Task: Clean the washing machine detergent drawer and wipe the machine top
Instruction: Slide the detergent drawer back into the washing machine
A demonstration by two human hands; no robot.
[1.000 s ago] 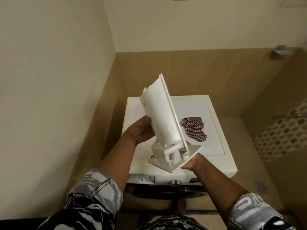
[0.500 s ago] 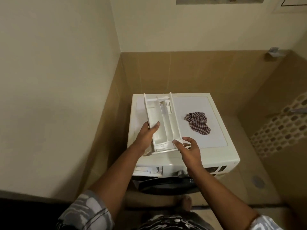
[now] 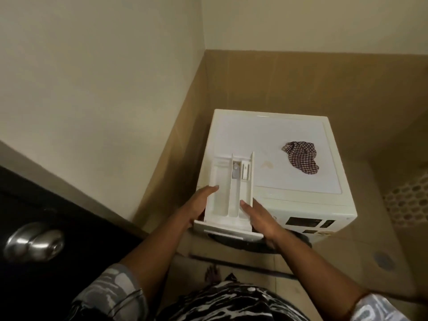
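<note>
The white detergent drawer (image 3: 229, 193) is held level, open side up, over the front left corner of the white washing machine (image 3: 289, 181). Its front panel points toward me and overhangs the machine's front. My left hand (image 3: 199, 205) grips the drawer's left wall. My right hand (image 3: 259, 216) holds its right wall, fingers along the side. A crumpled checked cloth (image 3: 301, 156) lies on the machine top at the right. A small yellowish stain (image 3: 267, 164) marks the top between drawer and cloth.
The machine stands in a corner with tan tiled walls behind and to the left. A dark door with a round metal knob (image 3: 34, 242) is at my left. A floor drain (image 3: 383, 260) sits on the tiled floor to the right. My foot (image 3: 212, 274) shows below.
The drawer went from upright in my hands to lying flat, then came toward the machine's front left corner. The camera turned left, and the door came into view.
</note>
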